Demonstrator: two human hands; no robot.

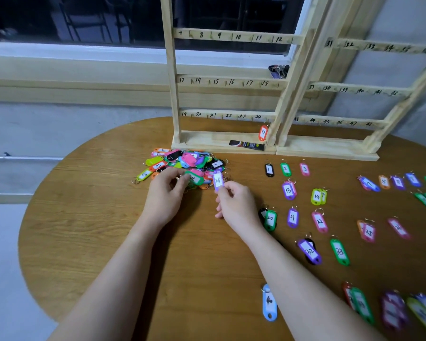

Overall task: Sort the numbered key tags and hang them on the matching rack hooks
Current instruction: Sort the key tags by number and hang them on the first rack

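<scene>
A heap of coloured key tags (182, 163) lies on the round wooden table (103, 217) in front of the left wooden rack (229, 82). My left hand (165, 195) rests at the heap's near edge, its fingers curled around a green tag (193, 177). My right hand (236, 205) pinches a purple tag (217, 180) marked 26, held upright just above the heap. A second rack (354, 89) numbered 31 and up stands to the right. One orange tag (263, 133) marked 37 hangs low on the left rack.
Sorted tags lie in rows on the table's right: 1 (269, 170), 2, 3, 13 (288, 190), 14, 20, 21, 22, 32, 33 (340, 252). A light blue tag (269, 302) lies near my right forearm. A black tube (247, 145) rests on the rack base. Keys (278, 70) sit on the window ledge.
</scene>
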